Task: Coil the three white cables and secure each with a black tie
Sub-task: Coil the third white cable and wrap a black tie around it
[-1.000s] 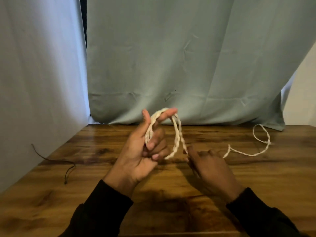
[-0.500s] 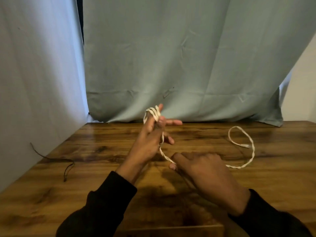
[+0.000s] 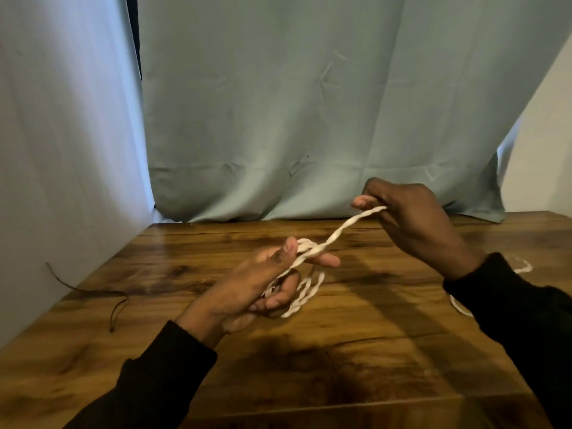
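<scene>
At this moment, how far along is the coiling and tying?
Nothing looks finished: no tied coil is in view. In hand: the left hand holds several loops of one white cable, while the right hand pinches its raised free run; the tail lies on the table behind the right sleeve. Left: finish this coil and tie it. A thin dark cord, possibly a tie, lies untouched at left. No other cables are visible.

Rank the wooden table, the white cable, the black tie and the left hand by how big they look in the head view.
1. wooden table, filling the lower frame.
2. left hand, gripping the coils.
3. white cable and black tie: both thin lines. The cable is partly hidden by the hands and sleeve, so I will not rank these two.
</scene>
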